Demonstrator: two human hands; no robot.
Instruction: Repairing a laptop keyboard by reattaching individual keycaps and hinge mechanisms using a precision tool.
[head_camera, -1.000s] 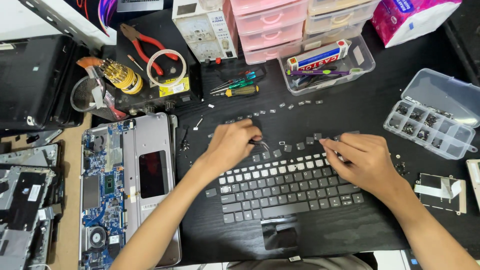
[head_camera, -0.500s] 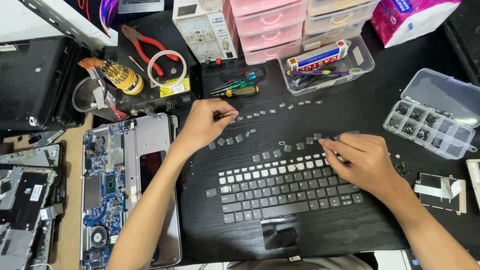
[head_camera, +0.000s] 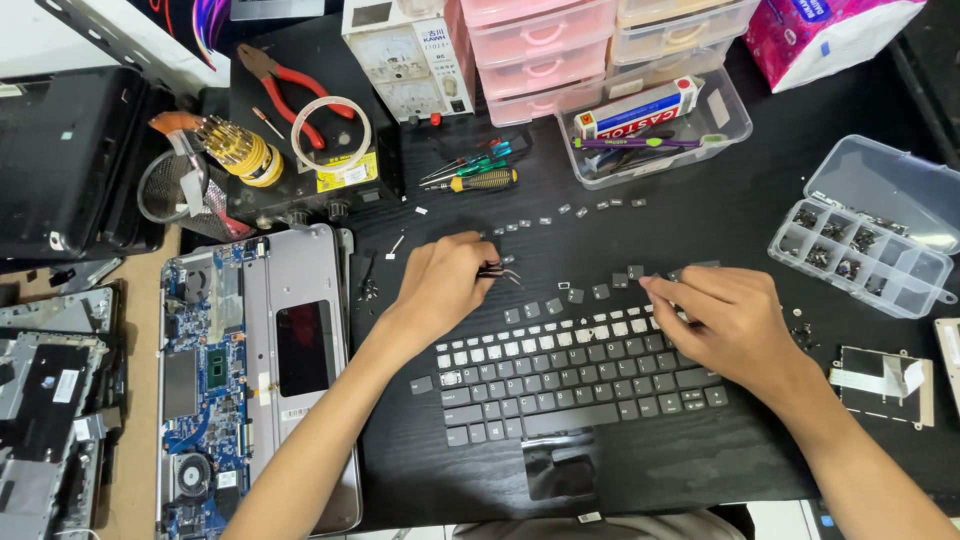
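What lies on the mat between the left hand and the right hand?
In the head view, loose black keycaps lie scattered on the black mat between the left hand and right hand, above the keyboard.

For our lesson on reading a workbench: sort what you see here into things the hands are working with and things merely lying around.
In use:
- left hand, pinching tweezers
- right hand, fingertips on the keyboard's top row
- black keyboard
- loose keycaps

Lying about:
- opened laptop base
- red pliers
- screwdrivers
- clear compartment box
- pink drawers
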